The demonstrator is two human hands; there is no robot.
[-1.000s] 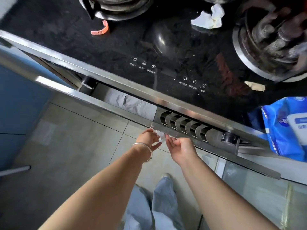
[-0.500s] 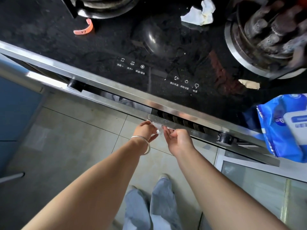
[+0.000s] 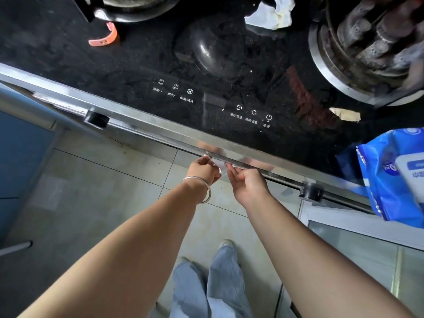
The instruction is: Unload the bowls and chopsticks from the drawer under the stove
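Observation:
The drawer under the stove shows only its steel front bar (image 3: 275, 174), sitting almost flush beneath the stove's edge. Its inside is hidden, and no bowls or chopsticks are visible. My left hand (image 3: 202, 168), with a silver bangle on the wrist, grips the bar's middle with curled fingers. My right hand (image 3: 247, 182) holds the bar just beside it, fingertips hooked at the edge. A scrap of clear film (image 3: 219, 165) sits between the two hands.
The black glass stove top (image 3: 137, 72) carries touch controls, a pan (image 3: 128, 5) at the back left, a burner (image 3: 367, 42), an orange strap (image 3: 104, 37) and crumpled tissue (image 3: 270, 14). A blue wipes pack (image 3: 394, 173) overhangs on the right. A blue cabinet (image 3: 20, 157) stands left, with tiled floor below.
The drawer has slid inward: its open top with vents and grey liner, seen a second ago, is now hidden under the stove. Both hands moved forward with the front bar.

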